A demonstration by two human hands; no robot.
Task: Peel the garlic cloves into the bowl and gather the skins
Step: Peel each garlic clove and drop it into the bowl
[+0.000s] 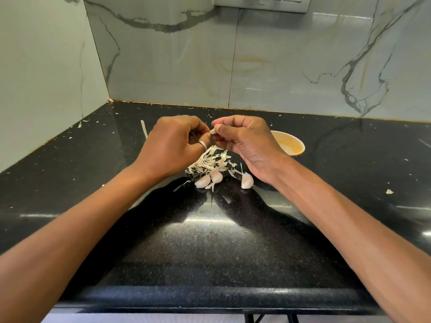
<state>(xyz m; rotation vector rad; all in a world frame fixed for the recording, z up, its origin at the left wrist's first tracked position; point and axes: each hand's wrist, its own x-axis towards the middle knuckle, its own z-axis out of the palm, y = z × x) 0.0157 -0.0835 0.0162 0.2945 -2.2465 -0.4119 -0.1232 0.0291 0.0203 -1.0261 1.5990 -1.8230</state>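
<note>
My right hand [247, 145] pinches a small pale garlic clove [213, 131] between thumb and forefinger, held above the counter. My left hand [173, 145], with a ring on one finger, has its fingertips curled in against the same clove. Below the hands lies a heap of papery garlic skins [213, 162]. Two unpeeled cloves [208, 179] rest at the near edge of the heap, and a third clove [247, 180] lies to their right. A cream bowl [291, 143] stands behind my right hand, partly hidden by it.
The black speckled countertop [210, 241] carries scattered skin flakes, among them a long strip [144, 129] at the back left and a scrap [389, 191] at the right. Marble walls close the back and left. The counter's front edge is near me.
</note>
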